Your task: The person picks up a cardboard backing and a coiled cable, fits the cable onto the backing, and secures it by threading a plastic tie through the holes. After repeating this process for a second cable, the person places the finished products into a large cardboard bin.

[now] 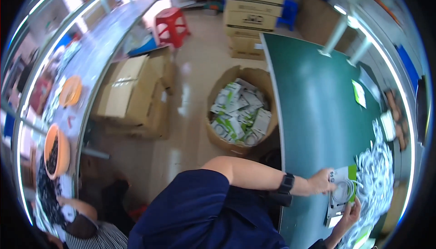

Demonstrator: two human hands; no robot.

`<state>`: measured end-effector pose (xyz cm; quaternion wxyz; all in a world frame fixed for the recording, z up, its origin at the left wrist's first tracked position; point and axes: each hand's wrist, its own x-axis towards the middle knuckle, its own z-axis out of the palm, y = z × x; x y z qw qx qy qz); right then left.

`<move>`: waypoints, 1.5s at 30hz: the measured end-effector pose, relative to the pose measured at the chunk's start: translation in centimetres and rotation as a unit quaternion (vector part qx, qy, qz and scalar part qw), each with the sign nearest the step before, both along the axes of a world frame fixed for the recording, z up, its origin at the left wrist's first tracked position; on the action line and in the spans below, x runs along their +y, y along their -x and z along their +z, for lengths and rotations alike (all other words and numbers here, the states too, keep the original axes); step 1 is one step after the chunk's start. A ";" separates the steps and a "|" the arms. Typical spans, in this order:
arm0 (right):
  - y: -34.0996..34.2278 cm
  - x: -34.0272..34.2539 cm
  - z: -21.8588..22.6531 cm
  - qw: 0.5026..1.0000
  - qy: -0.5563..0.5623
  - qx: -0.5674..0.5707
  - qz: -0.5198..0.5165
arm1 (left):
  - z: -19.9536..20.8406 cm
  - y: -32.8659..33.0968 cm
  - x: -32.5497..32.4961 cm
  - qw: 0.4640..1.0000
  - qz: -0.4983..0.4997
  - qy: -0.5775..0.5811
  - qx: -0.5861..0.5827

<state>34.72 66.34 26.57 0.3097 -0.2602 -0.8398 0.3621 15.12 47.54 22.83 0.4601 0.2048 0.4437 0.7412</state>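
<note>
Navy sleeve (190, 194), white cables (377, 176) beside held packet (343, 189), filled carton (227, 146)

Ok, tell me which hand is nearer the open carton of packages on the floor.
Left. The left hand, at the left edge of the green-and-white package, is on the carton's side; the right hand, at the package's lower right, is farther away.

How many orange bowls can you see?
2: the near orange bowl, holding dark pieces, and the far orange bowl, both on the left table. Others may be hidden.
</note>
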 end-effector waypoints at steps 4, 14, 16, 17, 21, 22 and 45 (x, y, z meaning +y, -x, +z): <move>-5.9 -6.4 4.1 0.993 0.007 -0.091 -0.077 | 1.3 -0.9 1.3 0.876 0.141 -0.104 0.450; -7.9 -8.8 4.4 0.996 0.051 -0.005 -0.074 | 8.7 -2.8 2.8 0.561 -0.077 -0.140 0.812; -8.7 -9.5 4.1 0.993 0.090 0.012 -0.081 | 8.9 -3.5 3.6 0.552 -0.123 -0.153 0.810; -9.0 -9.8 4.0 0.991 0.099 0.018 -0.088 | 8.9 -3.7 3.9 0.543 -0.153 -0.147 0.813; -9.2 -10.5 3.2 0.989 0.092 0.030 -0.112 | 8.0 -3.4 4.5 0.575 -0.216 -0.140 0.776; -9.1 -10.6 3.0 0.989 0.071 0.031 -0.127 | 7.7 -3.3 4.7 0.596 -0.232 -0.135 0.757; -5.9 -8.2 -2.4 0.968 -0.183 0.073 -0.154 | 1.8 -1.6 8.3 0.644 -0.172 -0.316 0.676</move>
